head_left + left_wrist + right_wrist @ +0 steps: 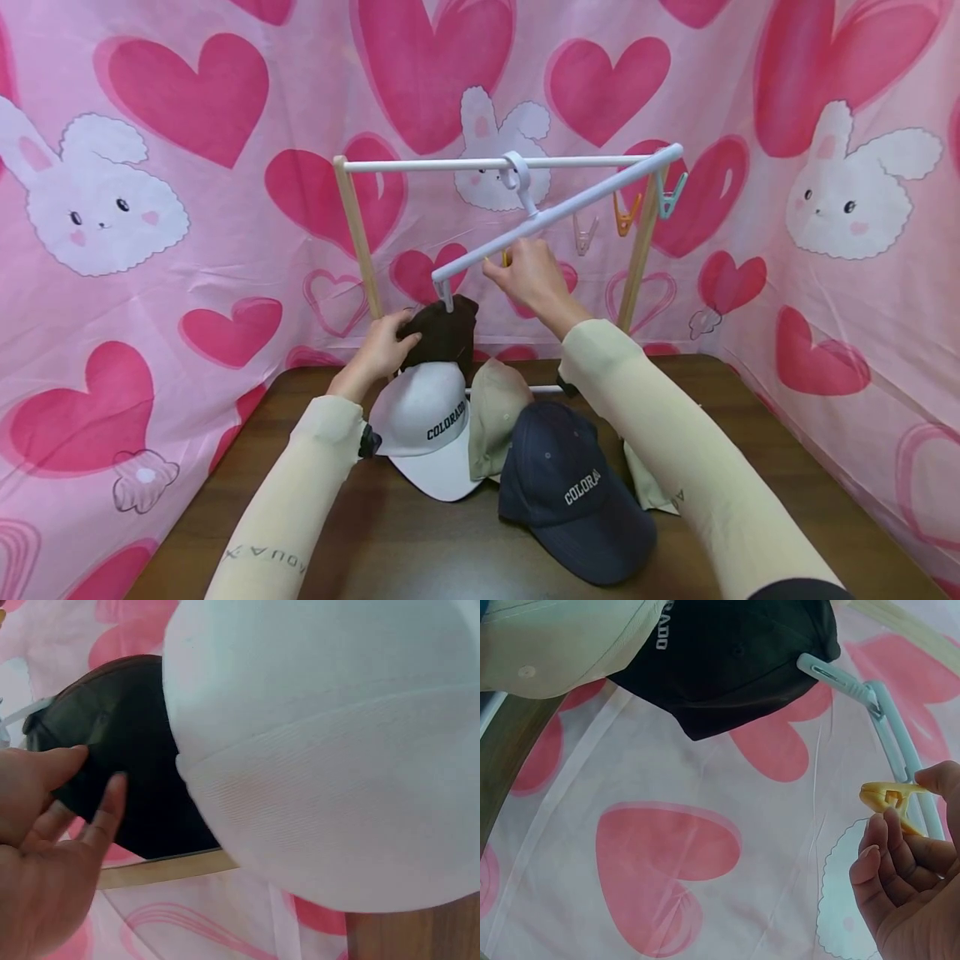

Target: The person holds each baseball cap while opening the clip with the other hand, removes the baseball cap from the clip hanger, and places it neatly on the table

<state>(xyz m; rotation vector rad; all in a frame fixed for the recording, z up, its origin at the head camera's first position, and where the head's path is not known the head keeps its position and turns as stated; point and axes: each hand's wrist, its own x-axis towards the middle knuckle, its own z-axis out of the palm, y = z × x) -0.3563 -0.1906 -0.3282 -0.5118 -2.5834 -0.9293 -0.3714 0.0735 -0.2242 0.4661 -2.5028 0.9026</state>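
Note:
A white clip hanger [577,200] hangs by its hook from a white rail and tilts down to the left. Its lower end clip [444,293] grips a dark cap [442,333]. My left hand [381,346] holds that cap at its left edge, thumb on the near side; in the left wrist view the dark cap [142,795] is partly hidden behind a white cap [322,780]. Below the hanger's bar, my right hand [534,275] pinches a yellow clothespin [891,796] by its arms, thumb on one and fingers on the other.
Wooden posts [356,233] carry the rail [420,165]. Orange [626,215], pink [585,236] and teal clothespins [670,196] dangle from the hanger's right half. On the brown table [360,533] lie a white cap, a beige cap [495,417] and a navy cap [573,492].

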